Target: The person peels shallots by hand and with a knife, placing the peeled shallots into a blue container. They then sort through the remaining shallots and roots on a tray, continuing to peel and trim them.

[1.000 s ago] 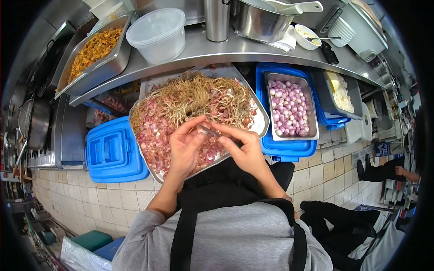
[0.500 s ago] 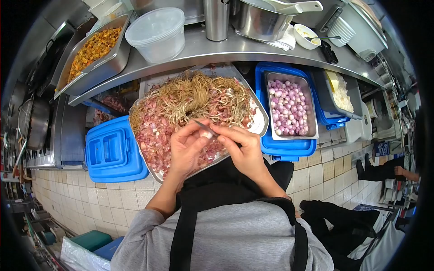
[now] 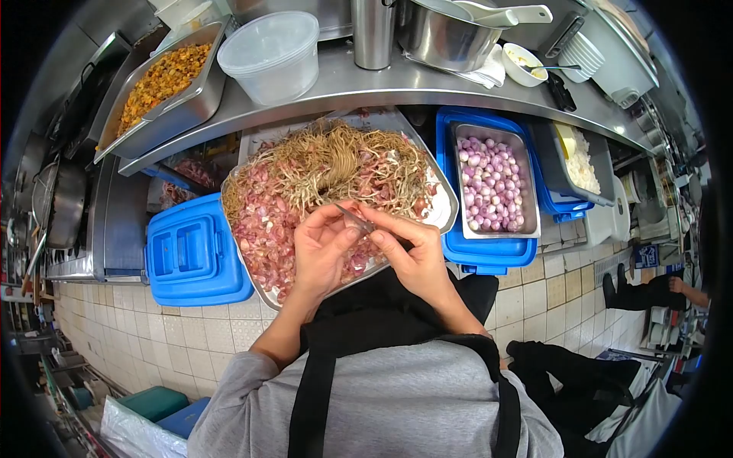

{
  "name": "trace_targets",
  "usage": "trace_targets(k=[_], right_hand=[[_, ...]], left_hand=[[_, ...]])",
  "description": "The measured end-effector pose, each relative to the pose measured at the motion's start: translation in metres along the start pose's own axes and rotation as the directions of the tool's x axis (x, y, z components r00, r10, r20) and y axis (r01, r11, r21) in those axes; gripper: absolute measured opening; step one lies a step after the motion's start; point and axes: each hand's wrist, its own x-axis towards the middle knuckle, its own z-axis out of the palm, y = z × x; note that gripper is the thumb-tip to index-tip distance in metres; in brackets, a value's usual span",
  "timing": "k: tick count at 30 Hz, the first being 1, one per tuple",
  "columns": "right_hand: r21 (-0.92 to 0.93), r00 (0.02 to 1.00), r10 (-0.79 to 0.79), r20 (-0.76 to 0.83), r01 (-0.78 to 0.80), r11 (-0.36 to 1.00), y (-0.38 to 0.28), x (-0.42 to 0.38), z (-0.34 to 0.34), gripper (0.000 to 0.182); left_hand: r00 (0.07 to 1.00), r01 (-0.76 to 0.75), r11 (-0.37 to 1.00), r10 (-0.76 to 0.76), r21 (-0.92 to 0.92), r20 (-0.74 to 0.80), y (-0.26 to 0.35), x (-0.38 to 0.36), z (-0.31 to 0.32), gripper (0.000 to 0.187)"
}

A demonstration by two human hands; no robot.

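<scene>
My left hand (image 3: 321,248) and my right hand (image 3: 412,248) meet above a metal tray (image 3: 449,200) heaped with pink shallot skins (image 3: 263,229) and dry stringy roots (image 3: 336,156). Pinched in my right fingers is a small knife (image 3: 353,217), its blade pointing up and left towards my left fingertips. My left fingers are closed around something small, mostly hidden, probably a shallot. To the right, peeled shallots (image 3: 492,183) fill a metal pan (image 3: 534,227) that rests on a blue lid.
A blue lidded box (image 3: 179,256) stands left of the tray. The steel counter (image 3: 328,80) ahead bears a plastic tub (image 3: 271,65), a pot (image 3: 443,38) and a pan of chopped orange food (image 3: 164,84). Other people's dark-clad legs (image 3: 645,292) show at the right.
The pale piece between my fingers shows less than before. Both hands stay together over the tray, and the whole view has shifted slightly.
</scene>
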Motion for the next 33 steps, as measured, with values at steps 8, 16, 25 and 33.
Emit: trace_targets(k=[8,16,25,33], right_hand=[[0.433,0.947,0.3,0.112,-0.319,0.843,0.018,0.001,-0.011,0.024],[0.181,0.975,0.19,-0.112,-0.168,0.969,0.026,0.003,-0.002,0.027],[-0.23,0.999,-0.022,-0.024,0.016,0.973,0.003,0.008,0.005,0.031],[0.163,0.982,0.174,-0.073,-0.16,0.974,0.022,0.017,0.013,0.026]], left_hand=[[0.998,0.028,0.999,-0.029,0.018,0.053,-0.004,-0.001,-0.006,0.037],[0.998,0.053,0.999,-0.053,0.007,0.036,-0.001,0.003,-0.004,0.034],[0.999,-0.027,0.987,0.02,0.159,0.042,0.006,0.02,-0.018,0.03],[0.993,-0.024,0.988,0.006,0.151,0.116,0.012,0.031,-0.027,0.032]])
